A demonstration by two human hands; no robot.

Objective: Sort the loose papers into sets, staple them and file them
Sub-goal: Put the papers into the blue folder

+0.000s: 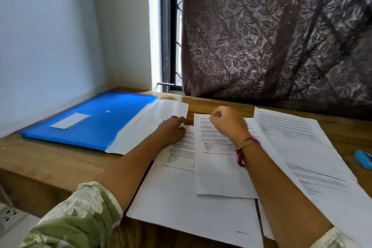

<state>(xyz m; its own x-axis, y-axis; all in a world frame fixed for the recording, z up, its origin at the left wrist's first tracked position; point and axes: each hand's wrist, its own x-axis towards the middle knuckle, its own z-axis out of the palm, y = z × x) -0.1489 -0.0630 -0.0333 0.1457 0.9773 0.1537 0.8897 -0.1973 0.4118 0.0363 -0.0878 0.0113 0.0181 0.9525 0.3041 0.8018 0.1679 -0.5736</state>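
Note:
Several printed white sheets overlap on the wooden desk (50, 163) in front of me. My left hand (173, 130) rests flat on a printed sheet (181, 191), its fingertips at the edge of a blank white sheet (149, 125) that lies partly over the blue snap-button folder (90, 119). My right hand (227, 123) is curled at the top edge of a middle sheet (217, 175) and seems to pinch it. More printed pages (306, 143) fan out to the right. A blue stapler (364, 159) lies at the right edge, apart from both hands.
A brown leaf-patterned curtain (281, 36) hangs behind the desk, with a window strip (171, 46) to its left. A pale wall (50, 46) borders the desk on the left. A power strip (9, 214) sits low at the left.

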